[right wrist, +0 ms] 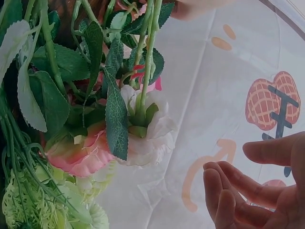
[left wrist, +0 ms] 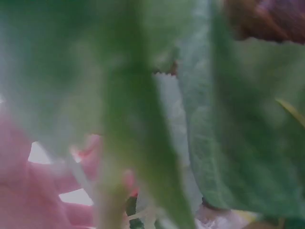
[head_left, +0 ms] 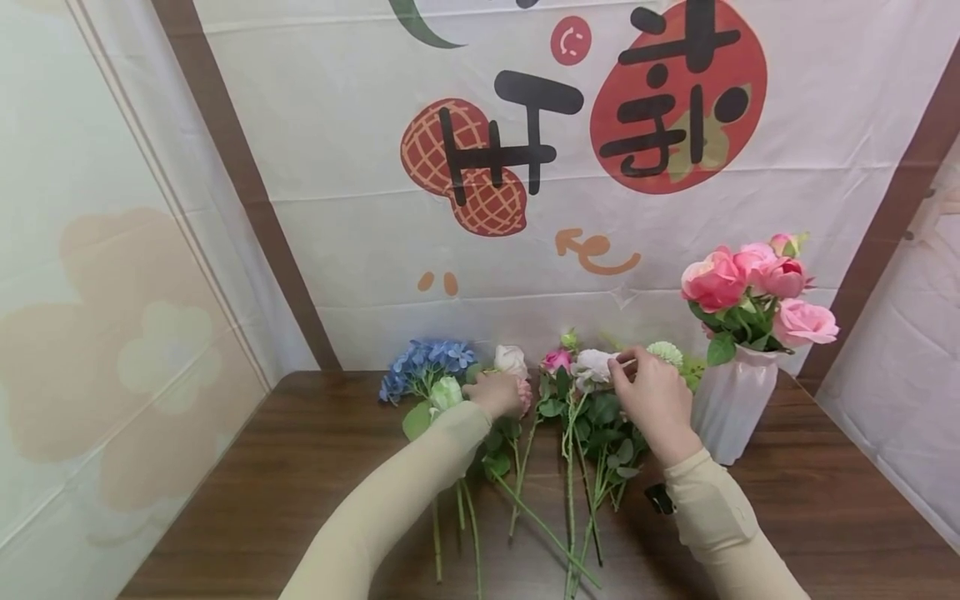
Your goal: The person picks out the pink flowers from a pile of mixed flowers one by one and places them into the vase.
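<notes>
My left hand (head_left: 495, 395) reaches in among the flower heads on the left, beside a white rose (head_left: 511, 361), a pink ruffled flower (head_left: 524, 396) and a pale green flower (head_left: 446, 393). In the left wrist view, blurred leaves (left wrist: 138, 114) cover most of its fingers (left wrist: 28, 191); I cannot tell whether they grip a stem. My right hand (head_left: 656, 400) is raised beside a white flower (head_left: 594, 368) in the right-hand bunch. The right wrist view shows its thumb and loosely bent fingers apart, holding nothing, with the white bloom (right wrist: 150, 136) off to one side.
A white ribbed vase (head_left: 735, 408) with pink flowers (head_left: 757, 287) stands at the back right. Blue hydrangeas (head_left: 427, 367) lie at the back left. Several green stems (head_left: 570, 492) point toward the front of the wooden table (head_left: 285, 492). A printed cloth (head_left: 360, 217) hangs behind.
</notes>
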Motion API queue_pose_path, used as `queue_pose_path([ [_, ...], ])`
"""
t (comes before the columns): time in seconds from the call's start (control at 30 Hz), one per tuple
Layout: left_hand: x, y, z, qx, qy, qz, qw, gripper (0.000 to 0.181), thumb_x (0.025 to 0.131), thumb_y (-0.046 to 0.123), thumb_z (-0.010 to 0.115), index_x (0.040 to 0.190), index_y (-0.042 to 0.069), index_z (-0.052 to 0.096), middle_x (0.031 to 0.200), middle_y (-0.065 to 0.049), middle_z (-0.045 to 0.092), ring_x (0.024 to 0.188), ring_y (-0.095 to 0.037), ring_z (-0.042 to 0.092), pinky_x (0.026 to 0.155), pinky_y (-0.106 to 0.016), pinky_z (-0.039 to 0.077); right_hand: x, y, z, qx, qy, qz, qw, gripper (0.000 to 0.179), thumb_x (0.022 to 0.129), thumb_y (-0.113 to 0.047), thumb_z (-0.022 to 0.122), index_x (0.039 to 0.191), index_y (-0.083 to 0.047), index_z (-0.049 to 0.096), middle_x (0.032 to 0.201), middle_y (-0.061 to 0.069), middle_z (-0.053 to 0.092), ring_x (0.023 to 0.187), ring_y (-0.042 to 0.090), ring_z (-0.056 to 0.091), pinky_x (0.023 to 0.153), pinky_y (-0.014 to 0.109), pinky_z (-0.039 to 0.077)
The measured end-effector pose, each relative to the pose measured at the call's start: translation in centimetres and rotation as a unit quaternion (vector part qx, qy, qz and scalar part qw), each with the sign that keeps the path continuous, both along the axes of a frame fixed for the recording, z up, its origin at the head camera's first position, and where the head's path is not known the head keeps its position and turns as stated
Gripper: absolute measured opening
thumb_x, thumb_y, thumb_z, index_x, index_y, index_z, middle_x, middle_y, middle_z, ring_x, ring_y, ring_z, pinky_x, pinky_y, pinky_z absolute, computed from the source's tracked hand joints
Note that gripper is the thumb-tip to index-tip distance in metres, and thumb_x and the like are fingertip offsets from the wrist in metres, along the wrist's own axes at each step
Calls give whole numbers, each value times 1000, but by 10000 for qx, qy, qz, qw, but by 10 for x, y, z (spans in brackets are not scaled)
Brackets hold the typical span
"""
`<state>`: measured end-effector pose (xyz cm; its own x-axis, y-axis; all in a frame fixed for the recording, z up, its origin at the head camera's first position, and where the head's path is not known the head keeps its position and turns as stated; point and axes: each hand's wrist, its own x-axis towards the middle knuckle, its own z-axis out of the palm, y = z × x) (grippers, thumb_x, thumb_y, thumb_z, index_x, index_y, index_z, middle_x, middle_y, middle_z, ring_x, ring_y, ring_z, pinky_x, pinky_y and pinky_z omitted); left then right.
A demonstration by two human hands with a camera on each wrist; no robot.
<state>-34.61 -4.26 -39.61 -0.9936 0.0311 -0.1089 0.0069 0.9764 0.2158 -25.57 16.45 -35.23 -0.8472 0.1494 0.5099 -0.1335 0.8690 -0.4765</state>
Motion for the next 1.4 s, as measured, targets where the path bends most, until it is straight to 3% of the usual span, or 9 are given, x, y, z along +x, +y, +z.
queue_pose_path([
  [0.17, -4, -9, 7, 811, -86, 181, 9965, 50, 79, 36, 70, 118, 7, 60, 127, -21, 54, 118, -40, 46, 91, -60, 40, -1, 0, 0, -7, -19, 5, 10000, 29, 93, -37, 56, 99, -12, 67, 89, 8, 72, 68, 27, 65, 51, 41, 47],
  [0.3, -7, -18, 11, 1572, 66, -66, 9875, 27, 72, 21, 75, 89, 4, 64, 100, -14, 65, 88, -31, 59, 78, -46, 51, -1, 0, 0, -15, -34, 2, 10000, 29, 93, -37, 56, 99, -12, 67, 89, 9, 72, 68, 27, 65, 51, 41, 47],
  [0.4, -8, -26, 14, 2339, 91, -266, 9719, 21, 68, 11, 76, 65, 8, 56, 71, -7, 59, 64, -22, 54, 62, -34, 51, 0, 0, 0, -3, -27, 5, 10000, 29, 93, -37, 56, 99, -11, 67, 89, 9, 72, 67, 26, 65, 50, 40, 47],
  [0.53, -7, -32, 20, 3257, -114, -218, 9451, 32, 67, 7, 77, 55, 13, 48, 55, 2, 40, 52, -16, 40, 51, -29, 41, 0, 0, 0, 7, -41, 4, 10000, 29, 93, -37, 56, 99, -11, 67, 89, 9, 72, 67, 27, 65, 50, 41, 47],
  [0.7, -4, -33, 27, 3529, -301, -69, 9351, 42, 69, 6, 76, 50, 15, 39, 47, 6, 28, 44, -11, 30, 44, -28, 33, 1, 0, -1, 23, -148, -15, 9999, 29, 93, -37, 56, 100, -11, 67, 90, 9, 72, 67, 26, 65, 49, 40, 47],
  [0.87, 1, -35, 36, 3838, -351, -7, 9227, 29, 71, 8, 76, 55, 12, 53, 51, 5, 36, 48, -12, 32, 47, -26, 32, 1, 0, -1, 25, -159, -3, 9999, 29, 93, -37, 56, 99, -11, 67, 89, 9, 72, 65, 25, 65, 48, 38, 46],
  [1.07, 6, -39, 43, 4205, -349, -319, 9060, 5, 78, 7, 71, 75, 6, 68, 69, -1, 62, 60, -15, 53, 54, -26, 42, 1, -1, 0, 50, -95, 9, 9999, 29, 92, -37, 57, 98, -11, 67, 87, 9, 72, 65, 25, 65, 48, 38, 46],
  [1.27, 13, -43, 48, 4408, 137, -382, 8967, 9, 82, 5, 68, 89, -1, 68, 84, -13, 68, 66, -19, 63, 62, -29, 53, 2, -2, 0, 28, -107, 23, 9999, 29, 92, -37, 57, 99, -11, 67, 86, 9, 72, 65, 25, 65, 48, 37, 45],
  [1.4, 13, -49, 51, 4766, 206, -160, 8788, 16, 84, 4, 68, 98, -4, 67, 91, -19, 69, 62, -14, 64, 65, -30, 56, 2, -2, 1, 9, -155, 41, 9999, 28, 92, -37, 57, 99, -11, 67, 87, 9, 72, 66, 25, 65, 48, 36, 45],
])
